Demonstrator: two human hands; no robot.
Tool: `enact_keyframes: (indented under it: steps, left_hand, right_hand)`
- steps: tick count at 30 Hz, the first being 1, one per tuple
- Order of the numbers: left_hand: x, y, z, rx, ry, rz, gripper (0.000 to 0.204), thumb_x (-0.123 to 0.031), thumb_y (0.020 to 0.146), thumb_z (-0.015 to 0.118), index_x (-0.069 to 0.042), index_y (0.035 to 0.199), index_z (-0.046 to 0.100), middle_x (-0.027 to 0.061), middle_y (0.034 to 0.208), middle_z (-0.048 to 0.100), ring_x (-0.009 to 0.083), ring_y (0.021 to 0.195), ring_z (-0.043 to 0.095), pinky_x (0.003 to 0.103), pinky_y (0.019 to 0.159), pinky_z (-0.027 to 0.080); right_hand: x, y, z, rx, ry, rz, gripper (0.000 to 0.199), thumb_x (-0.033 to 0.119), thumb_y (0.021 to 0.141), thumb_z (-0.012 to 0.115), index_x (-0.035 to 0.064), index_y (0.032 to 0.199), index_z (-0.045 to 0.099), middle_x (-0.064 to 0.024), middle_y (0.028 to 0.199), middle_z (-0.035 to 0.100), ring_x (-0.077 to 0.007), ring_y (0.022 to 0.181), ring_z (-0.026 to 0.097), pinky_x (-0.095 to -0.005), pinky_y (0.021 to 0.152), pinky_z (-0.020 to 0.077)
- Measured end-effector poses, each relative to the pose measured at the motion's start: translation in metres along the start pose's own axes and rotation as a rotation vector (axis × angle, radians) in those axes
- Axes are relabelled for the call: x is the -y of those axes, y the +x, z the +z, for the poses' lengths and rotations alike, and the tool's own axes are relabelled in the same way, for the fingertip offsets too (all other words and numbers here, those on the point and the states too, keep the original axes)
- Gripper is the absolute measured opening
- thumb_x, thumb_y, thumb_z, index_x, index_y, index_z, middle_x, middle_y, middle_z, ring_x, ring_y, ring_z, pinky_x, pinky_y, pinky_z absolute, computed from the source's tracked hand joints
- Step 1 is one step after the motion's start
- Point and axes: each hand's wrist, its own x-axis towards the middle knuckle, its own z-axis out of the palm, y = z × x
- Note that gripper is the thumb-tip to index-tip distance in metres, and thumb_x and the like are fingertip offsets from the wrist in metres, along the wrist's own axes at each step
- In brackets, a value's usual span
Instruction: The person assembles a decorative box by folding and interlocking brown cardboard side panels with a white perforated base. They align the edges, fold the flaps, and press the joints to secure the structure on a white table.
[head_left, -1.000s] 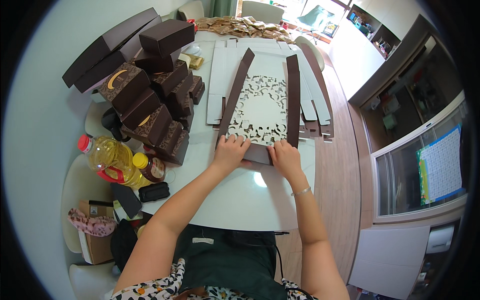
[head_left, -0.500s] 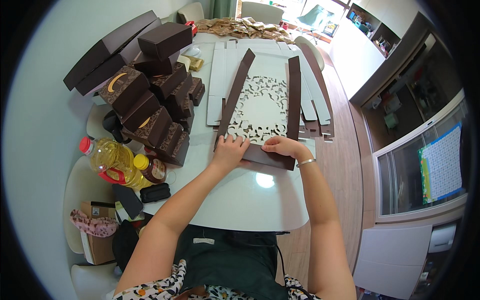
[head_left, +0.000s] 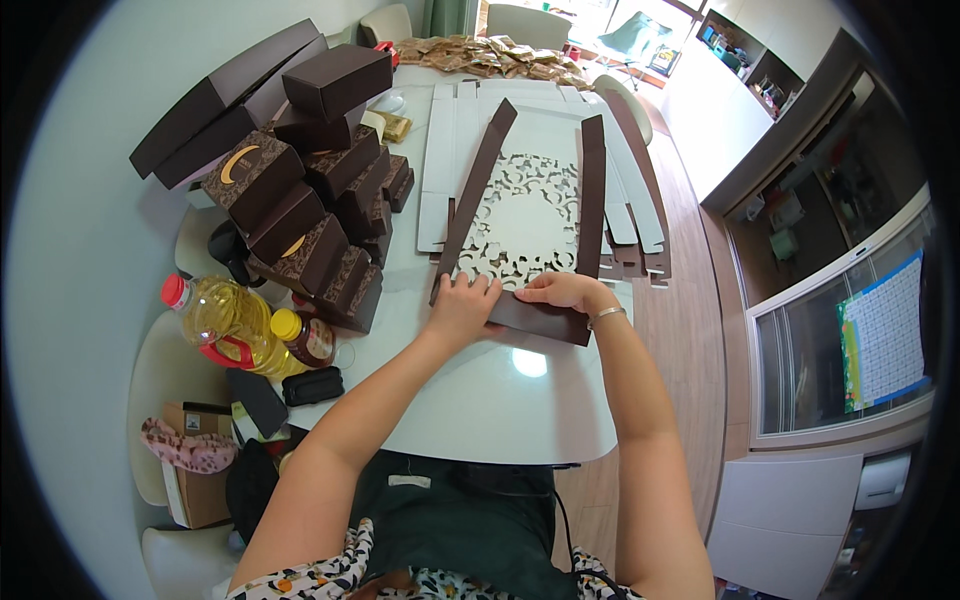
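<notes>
A flat box blank (head_left: 523, 225) lies on the white table (head_left: 500, 400), white inside with a cut-out lace pattern and dark brown side flaps standing up. My left hand (head_left: 462, 305) presses on its near left corner, fingers spread over the patterned panel. My right hand (head_left: 560, 291) grips the brown near end flap (head_left: 540, 318), which is folded up toward me. A bracelet sits on my right wrist.
A pile of finished dark brown boxes (head_left: 300, 190) fills the table's left side. Two oil bottles (head_left: 225, 320) stand at the left edge on a chair. More flat white blanks (head_left: 620, 200) lie under and beside the blank. Small brown packets (head_left: 490, 55) cover the far end.
The near end flap has been lifted from flat to folded up. My right hand moved from pressing the blank's corner onto that flap; my left hand stayed put.
</notes>
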Motion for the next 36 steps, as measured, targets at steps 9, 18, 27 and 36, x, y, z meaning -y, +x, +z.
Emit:
enact_keyframes:
  steps: [9, 18, 27, 36]
  left_hand:
    - [-0.011, 0.008, 0.012, -0.049, -0.100, 0.077, 0.094, -0.072, 0.071, 0.069, -0.014, 0.142, 0.052, 0.0090, 0.107, 0.063, 0.0297, 0.094, 0.061, 0.058, 0.093, 0.045]
    - [-0.017, 0.016, 0.010, -0.112, -0.179, 0.245, 0.078, -0.052, 0.080, 0.074, -0.013, 0.143, 0.049, 0.0146, 0.119, 0.060, 0.0312, 0.120, 0.054, 0.060, 0.103, 0.040]
    - [-0.057, 0.033, 0.001, -0.097, -0.025, 0.209, 0.076, -0.065, 0.082, 0.065, -0.014, 0.137, 0.055, 0.0109, 0.111, 0.061, 0.0301, 0.096, 0.059, 0.049, 0.085, 0.047]
    - [-0.052, 0.032, 0.009, -0.118, -0.038, 0.201, 0.073, -0.068, 0.079, 0.066, -0.015, 0.128, 0.059, 0.0067, 0.100, 0.060, 0.0262, 0.090, 0.059, 0.046, 0.075, 0.048]
  right_hand:
    - [-0.005, -0.012, 0.005, -0.311, -0.022, -0.324, 0.029, 0.030, 0.092, 0.073, 0.0014, 0.087, 0.069, -0.0008, 0.081, 0.068, -0.0101, 0.064, 0.052, -0.0299, 0.058, 0.0420]
    - [-0.025, -0.063, 0.016, -0.925, 0.076, 0.081, 0.032, 0.022, 0.083, 0.070, -0.0055, 0.093, 0.056, -0.0235, 0.087, 0.067, -0.0339, 0.074, 0.071, -0.0424, 0.068, 0.0581]
    - [-0.036, -0.045, 0.008, -0.746, 0.035, 0.137, 0.024, 0.013, 0.081, 0.060, -0.0099, 0.087, 0.066, -0.0243, 0.078, 0.071, -0.0338, 0.057, 0.071, -0.0409, 0.049, 0.0583]
    - [-0.006, -0.058, -0.005, -0.536, 0.224, 0.281, 0.025, 0.011, 0.080, 0.069, -0.0118, 0.089, 0.066, -0.0219, 0.083, 0.070, -0.0321, 0.065, 0.073, -0.0422, 0.049, 0.0612]
